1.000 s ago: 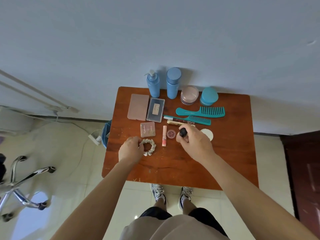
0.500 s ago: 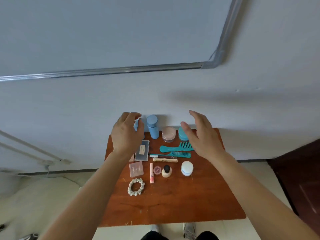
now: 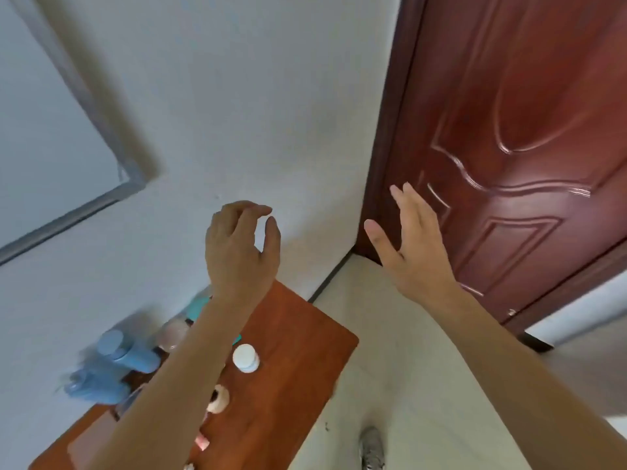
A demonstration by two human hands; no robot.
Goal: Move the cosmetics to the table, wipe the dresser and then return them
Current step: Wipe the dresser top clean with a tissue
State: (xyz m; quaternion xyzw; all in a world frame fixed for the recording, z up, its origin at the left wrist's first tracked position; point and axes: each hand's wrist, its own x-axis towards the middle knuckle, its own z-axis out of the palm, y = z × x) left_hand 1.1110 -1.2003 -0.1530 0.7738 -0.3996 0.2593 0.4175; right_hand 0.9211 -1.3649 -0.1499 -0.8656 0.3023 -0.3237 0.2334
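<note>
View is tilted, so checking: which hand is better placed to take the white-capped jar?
Likely left: left hand empty, forearm over the table beside the white-capped jar; right hand off by the door.

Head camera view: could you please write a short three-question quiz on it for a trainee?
1. True or false: the left hand holds nothing.
2. Multiple choice: what shows behind the fingers of the right hand? A) a red-brown door B) a mirror C) a curtain
3. Short answer: what colour is the capped bottle beside the wall?

Key: 1 true; 2 A; 3 blue.
</note>
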